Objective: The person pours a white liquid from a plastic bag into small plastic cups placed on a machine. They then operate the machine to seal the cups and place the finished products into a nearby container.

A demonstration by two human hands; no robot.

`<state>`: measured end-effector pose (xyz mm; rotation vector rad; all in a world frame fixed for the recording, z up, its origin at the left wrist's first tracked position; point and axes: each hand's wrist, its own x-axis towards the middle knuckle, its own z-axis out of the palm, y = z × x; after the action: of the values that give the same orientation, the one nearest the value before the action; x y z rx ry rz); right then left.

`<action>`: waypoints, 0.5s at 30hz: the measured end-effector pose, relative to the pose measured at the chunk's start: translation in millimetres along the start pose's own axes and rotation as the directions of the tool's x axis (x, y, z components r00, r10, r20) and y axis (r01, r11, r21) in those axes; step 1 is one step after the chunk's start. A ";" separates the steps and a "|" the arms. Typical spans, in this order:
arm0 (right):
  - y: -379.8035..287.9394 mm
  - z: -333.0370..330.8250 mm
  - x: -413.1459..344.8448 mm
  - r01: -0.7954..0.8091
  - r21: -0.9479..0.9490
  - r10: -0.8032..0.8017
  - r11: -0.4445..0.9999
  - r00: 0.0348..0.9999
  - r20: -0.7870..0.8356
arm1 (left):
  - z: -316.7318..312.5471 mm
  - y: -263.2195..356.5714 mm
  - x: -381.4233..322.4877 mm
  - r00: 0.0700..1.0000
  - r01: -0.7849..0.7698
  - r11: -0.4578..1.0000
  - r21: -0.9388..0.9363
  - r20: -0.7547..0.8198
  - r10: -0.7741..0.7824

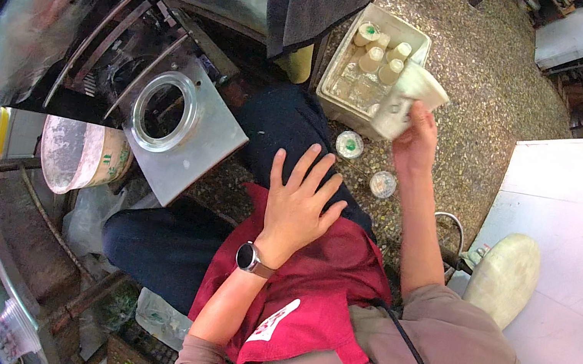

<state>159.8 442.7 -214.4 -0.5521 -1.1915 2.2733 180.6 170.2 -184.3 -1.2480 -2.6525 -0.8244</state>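
My right hand [416, 142] grips a pale, printed paper-like cup or packet [408, 100], blurred, over the near right side of a white plastic bin [348, 111]. Inside the bin stand several lidded cups [371, 60] with tan contents, one lid bearing a green mark. My left hand [300, 198] rests on my thigh, fingers spread, holding nothing. On the speckled floor between my thigh and right forearm lie a round clear lid or cup with a green mark [350, 145] and another small clear round one [383, 184].
At left is a metal machine plate [200, 134] with a round ring opening [166, 111]; below it hangs a printed tub [85, 157]. A dark grey cloth [317, 5] hangs beyond my knee. To the right are a pale rounded object [502, 278] and a white tiled surface [581, 233].
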 end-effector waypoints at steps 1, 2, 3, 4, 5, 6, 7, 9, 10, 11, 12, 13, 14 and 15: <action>4.3 -20.5 11.5 -0.107 0.085 0.114 0.991 0.990 -0.086 | 4.0 -1.7 0.0 0.999 -0.007 1.000 0.003 -0.043 0.007; 8.8 -42.5 21.5 -0.191 0.067 0.198 0.979 0.974 -0.113 | 6.5 -2.7 -1.7 0.998 -0.002 1.000 0.009 -0.057 0.002; 13.6 -64.6 30.5 -0.267 0.060 0.272 0.962 0.956 -0.110 | 8.0 -3.2 -4.2 0.996 -0.002 1.000 0.013 -0.089 0.004; 22.8 -82.7 45.7 -0.359 0.007 0.353 0.933 0.914 -0.201 | 9.5 -4.0 -6.4 0.994 -0.005 1.000 0.002 -0.111 0.006; 32.2 -100.3 58.1 -0.399 -0.061 0.383 0.915 0.906 -0.180 | 10.2 -4.0 -9.5 0.996 0.006 1.000 0.004 -0.091 -0.006; 41.3 -116.7 69.7 -0.445 -0.136 0.412 0.885 0.886 -0.214 | 11.1 -4.2 -11.6 0.996 0.007 1.000 0.004 -0.090 -0.006; 50.2 -130.7 83.4 -0.498 -0.203 0.440 0.843 0.855 -0.273 | 11.9 -4.0 -13.3 0.996 0.007 1.000 0.005 -0.088 -0.007; 64.9 -149.7 120.0 -0.471 -0.484 0.394 0.738 0.882 -0.257 | 14.0 -3.7 -14.0 0.996 0.017 1.000 0.016 -0.088 -0.016; 71.0 -154.3 143.1 -0.408 -0.655 0.354 0.636 0.909 -0.222 | 14.8 -3.1 -13.7 0.996 0.021 1.000 0.022 -0.086 -0.019; 76.9 -156.2 166.0 -0.361 -0.795 0.310 0.488 0.923 -0.228 | 15.9 -2.7 -12.6 0.996 0.025 0.999 0.029 -0.086 -0.023; 81.9 -155.5 188.6 -0.171 -0.936 0.246 0.308 0.964 -0.095 | 16.9 -2.0 -11.4 0.996 0.027 0.999 0.030 -0.087 -0.024; 88.1 -153.3 208.3 -0.028 -0.997 0.183 0.070 0.983 -0.014 | 18.0 -1.2 -10.2 0.996 0.029 0.999 0.032 -0.087 -0.026; 96.5 -150.3 221.9 0.079 -0.997 0.153 0.012 0.985 0.080 | 19.1 -0.5 -9.1 0.996 0.033 0.999 0.035 -0.087 -0.029; 105.7 -145.7 234.5 0.170 -0.984 0.116 -0.058 0.980 0.163 | 20.2 0.3 -8.3 0.996 0.033 0.999 0.036 -0.088 -0.030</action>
<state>31.2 625.4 -407.9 -0.7308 -2.9425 0.8313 189.1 175.0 -203.9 -1.1373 -2.6125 -0.8104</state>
